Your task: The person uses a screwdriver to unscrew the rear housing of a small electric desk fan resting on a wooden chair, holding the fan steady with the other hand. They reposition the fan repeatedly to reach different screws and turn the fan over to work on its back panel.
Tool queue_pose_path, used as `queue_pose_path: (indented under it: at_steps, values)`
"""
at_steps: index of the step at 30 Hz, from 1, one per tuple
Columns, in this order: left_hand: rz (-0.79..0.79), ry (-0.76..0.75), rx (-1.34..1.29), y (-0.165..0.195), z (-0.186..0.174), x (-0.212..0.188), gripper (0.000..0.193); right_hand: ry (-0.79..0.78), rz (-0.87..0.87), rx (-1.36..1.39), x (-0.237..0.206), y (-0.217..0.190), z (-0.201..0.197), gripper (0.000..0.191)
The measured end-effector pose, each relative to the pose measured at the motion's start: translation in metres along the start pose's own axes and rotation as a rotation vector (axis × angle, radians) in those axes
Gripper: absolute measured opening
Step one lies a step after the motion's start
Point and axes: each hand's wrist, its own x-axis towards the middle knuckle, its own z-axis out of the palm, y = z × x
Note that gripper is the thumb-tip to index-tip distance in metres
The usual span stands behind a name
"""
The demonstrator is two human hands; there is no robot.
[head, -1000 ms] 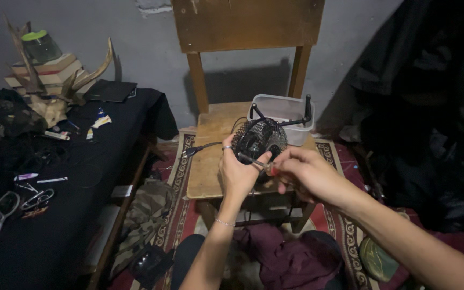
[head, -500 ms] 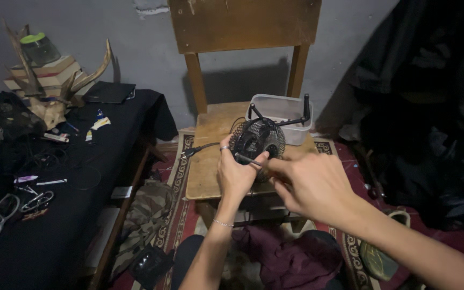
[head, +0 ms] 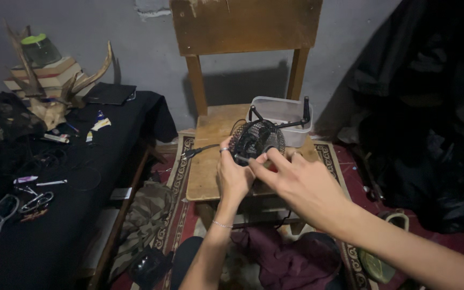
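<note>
Left grip (head: 233,174): finger ring, thin wrist bracelet.
</note>
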Motion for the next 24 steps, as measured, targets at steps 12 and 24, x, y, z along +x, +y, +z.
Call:
queue_pose_path:
  at_steps: [12, 24]
  values:
    - [0.016, 0.024, 0.073, -0.005, 0.002, 0.004, 0.093, -0.345, 0.662, 0.871, 0.013, 0.014, 0.009, 0.024]
    - [0.02, 0.012, 0.094, -0.005, 0.003, 0.001, 0.092, -0.184, 0.688, 1.253, 0.018, 0.019, 0.008, 0.024]
